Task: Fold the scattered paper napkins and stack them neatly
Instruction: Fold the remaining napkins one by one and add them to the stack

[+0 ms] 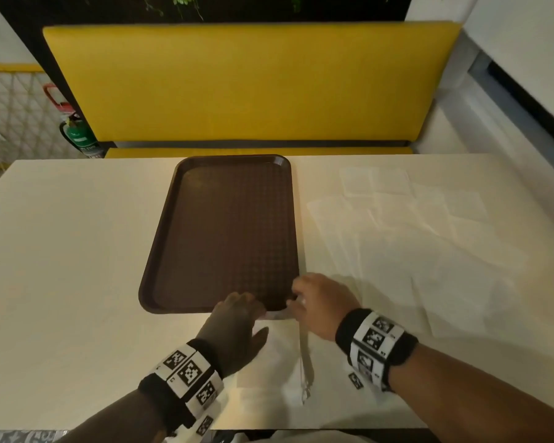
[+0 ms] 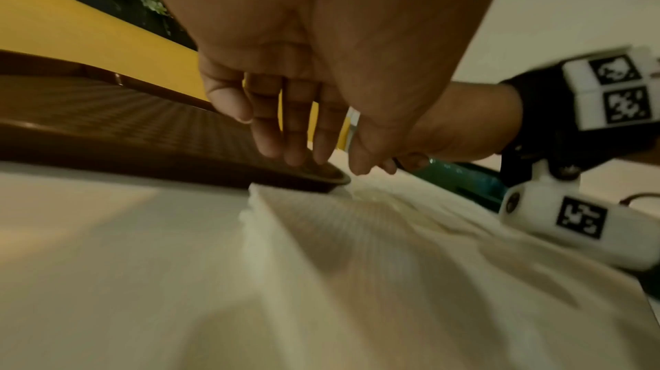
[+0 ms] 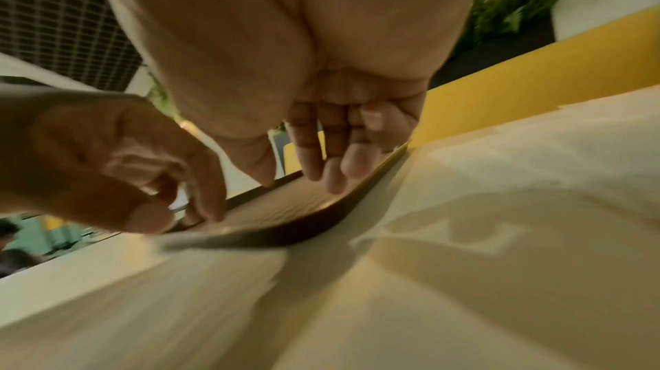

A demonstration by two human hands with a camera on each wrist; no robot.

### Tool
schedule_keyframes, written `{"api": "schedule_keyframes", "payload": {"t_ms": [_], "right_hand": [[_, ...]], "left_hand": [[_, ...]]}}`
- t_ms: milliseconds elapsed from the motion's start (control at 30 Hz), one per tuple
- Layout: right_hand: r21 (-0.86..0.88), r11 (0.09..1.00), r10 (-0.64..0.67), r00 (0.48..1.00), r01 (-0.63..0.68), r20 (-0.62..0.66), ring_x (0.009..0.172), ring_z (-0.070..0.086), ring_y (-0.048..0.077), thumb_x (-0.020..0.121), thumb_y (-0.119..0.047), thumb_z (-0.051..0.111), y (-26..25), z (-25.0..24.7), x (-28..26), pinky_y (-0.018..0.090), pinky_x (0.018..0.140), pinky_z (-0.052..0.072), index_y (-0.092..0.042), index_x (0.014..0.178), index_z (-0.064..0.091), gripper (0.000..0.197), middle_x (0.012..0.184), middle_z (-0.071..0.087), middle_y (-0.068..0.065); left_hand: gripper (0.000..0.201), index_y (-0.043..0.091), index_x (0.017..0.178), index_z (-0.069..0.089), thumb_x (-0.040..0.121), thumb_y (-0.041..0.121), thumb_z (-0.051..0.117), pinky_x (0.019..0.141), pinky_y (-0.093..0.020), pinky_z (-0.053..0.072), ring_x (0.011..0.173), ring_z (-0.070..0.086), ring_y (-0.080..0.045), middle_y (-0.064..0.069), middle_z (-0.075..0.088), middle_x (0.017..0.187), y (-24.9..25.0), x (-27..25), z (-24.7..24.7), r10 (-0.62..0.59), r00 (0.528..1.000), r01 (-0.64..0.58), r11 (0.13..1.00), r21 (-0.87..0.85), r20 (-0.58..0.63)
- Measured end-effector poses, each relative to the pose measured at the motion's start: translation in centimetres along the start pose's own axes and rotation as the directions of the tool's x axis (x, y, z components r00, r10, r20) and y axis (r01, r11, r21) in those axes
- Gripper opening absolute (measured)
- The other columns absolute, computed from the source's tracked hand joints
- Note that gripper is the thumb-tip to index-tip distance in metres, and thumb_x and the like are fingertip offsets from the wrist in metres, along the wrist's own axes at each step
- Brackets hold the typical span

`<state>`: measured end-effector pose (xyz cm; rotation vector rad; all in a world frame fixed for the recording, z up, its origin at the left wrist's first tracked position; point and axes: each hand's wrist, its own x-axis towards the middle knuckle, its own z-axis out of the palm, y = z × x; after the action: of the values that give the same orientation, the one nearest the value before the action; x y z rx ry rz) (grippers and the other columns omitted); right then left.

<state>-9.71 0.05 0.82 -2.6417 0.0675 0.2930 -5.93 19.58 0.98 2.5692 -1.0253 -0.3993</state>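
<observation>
A white paper napkin lies on the cream table just in front of the brown tray's near right corner, with a raised crease along its right side. My left hand hovers at the napkin's far edge, fingers straight, tips down by the tray's rim. My right hand sits beside it over the same corner, fingers loosely bent, thumb apart, nothing between them. Several unfolded napkins overlap on the table to the right.
The tray holds nothing. A yellow bench runs behind the table's far edge, and a green fire extinguisher stands at the back left. The table top stretches left of the tray. Its front edge is close under my forearms.
</observation>
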Motion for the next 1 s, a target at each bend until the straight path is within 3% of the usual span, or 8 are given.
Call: {"api": "schedule_keyframes", "payload": {"t_ms": [67,167,267,333,500,700,900,1000], "right_hand": [[-0.123,0.978,0.162,0.986,-0.166,-0.036,0.091,0.061,0.024,0.092,-0.034,0.053,1.7,-2.0,1.4,0.037,0.078,0.052,-0.015,0.103,0.059,0.022,0.102,0.062,0.003],[-0.207,0.886,0.416,0.909,-0.415,-0.043,0.086,0.062,0.026,0.089,-0.031,0.058,4.4,-5.0,2.5,0.030,0.066,0.044,-0.011,0.094,0.060,0.021,0.092,0.064,0.005],[-0.213,0.816,0.540,0.840,-0.537,-0.052,0.070,0.056,0.024,0.085,-0.036,0.064,6.4,-6.1,3.0,0.028,0.060,0.042,-0.012,0.077,0.055,0.027,0.069,0.054,-0.001],[-0.197,0.785,0.590,0.805,-0.588,-0.053,0.065,0.055,0.021,0.083,-0.037,0.065,7.1,-6.3,3.5,0.027,0.059,0.042,-0.015,0.068,0.049,0.031,0.065,0.053,-0.002],[-0.197,0.760,0.624,0.780,-0.620,-0.048,0.085,0.066,0.024,0.084,-0.023,0.063,7.5,-6.2,4.8,0.027,0.065,0.045,-0.015,0.073,0.052,0.018,0.087,0.067,0.002],[-0.245,0.741,0.635,0.771,-0.626,-0.047,0.087,0.067,0.024,0.085,-0.008,0.055,8.1,-6.4,5.3,0.027,0.068,0.049,-0.016,0.071,0.052,0.017,0.090,0.069,0.004],[-0.222,0.744,0.643,0.766,-0.630,-0.020,0.073,0.060,0.021,0.084,-0.024,0.060,8.2,-6.5,5.4,0.026,0.064,0.046,-0.016,0.067,0.051,0.021,0.077,0.062,-0.002],[-0.264,0.736,0.647,0.762,-0.623,0.006,0.089,0.065,0.023,0.086,-0.018,0.057,8.0,-6.5,5.2,0.030,0.074,0.051,-0.015,0.089,0.064,0.008,0.101,0.066,0.005]], "left_hand": [[0.022,0.028,0.108,0.060,0.088,0.037,0.057,0.087,-0.018,0.044,0.098,0.051,-0.003,0.015,0.054,0.106,0.1,1.7,-0.8,-0.028,1.000,0.027,0.997,-0.072,-0.015],[0.005,0.030,0.084,0.057,0.089,0.032,0.056,0.068,-0.014,0.038,0.079,0.053,-0.007,0.014,0.051,0.085,0.7,4.9,-2.0,-0.018,1.000,0.016,0.991,-0.132,-0.018],[0.011,0.025,0.080,0.056,0.090,0.027,0.054,0.062,-0.016,0.035,0.073,0.052,-0.008,0.008,0.054,0.081,1.2,8.1,-2.8,-0.029,0.999,0.023,0.991,-0.134,-0.039],[0.011,0.021,0.081,0.058,0.090,0.025,0.055,0.060,-0.016,0.035,0.072,0.052,-0.009,0.006,0.056,0.080,1.6,10.1,-3.1,-0.043,0.997,0.033,0.989,-0.146,-0.070],[0.011,0.015,0.082,0.061,0.089,0.022,0.056,0.063,-0.020,0.039,0.074,0.054,-0.014,0.003,0.058,0.081,2.6,13.3,-3.1,-0.066,0.997,0.059,0.985,-0.163,-0.038],[0.008,0.025,0.080,0.055,0.087,0.026,0.060,0.067,-0.022,0.041,0.077,0.055,-0.012,0.008,0.057,0.081,2.8,14.6,-2.5,-0.105,0.994,0.109,0.973,-0.202,0.028],[0.005,0.021,0.087,0.061,0.087,0.026,0.061,0.068,-0.020,0.042,0.079,0.057,-0.011,0.008,0.059,0.083,3.3,15.4,-1.9,-0.113,0.991,0.128,0.957,-0.261,0.070],[0.012,0.018,0.094,0.064,0.088,0.027,0.060,0.072,-0.022,0.046,0.081,0.058,-0.011,0.007,0.059,0.085,3.5,15.5,-1.5,-0.112,0.990,0.130,0.954,-0.270,0.080]]}}
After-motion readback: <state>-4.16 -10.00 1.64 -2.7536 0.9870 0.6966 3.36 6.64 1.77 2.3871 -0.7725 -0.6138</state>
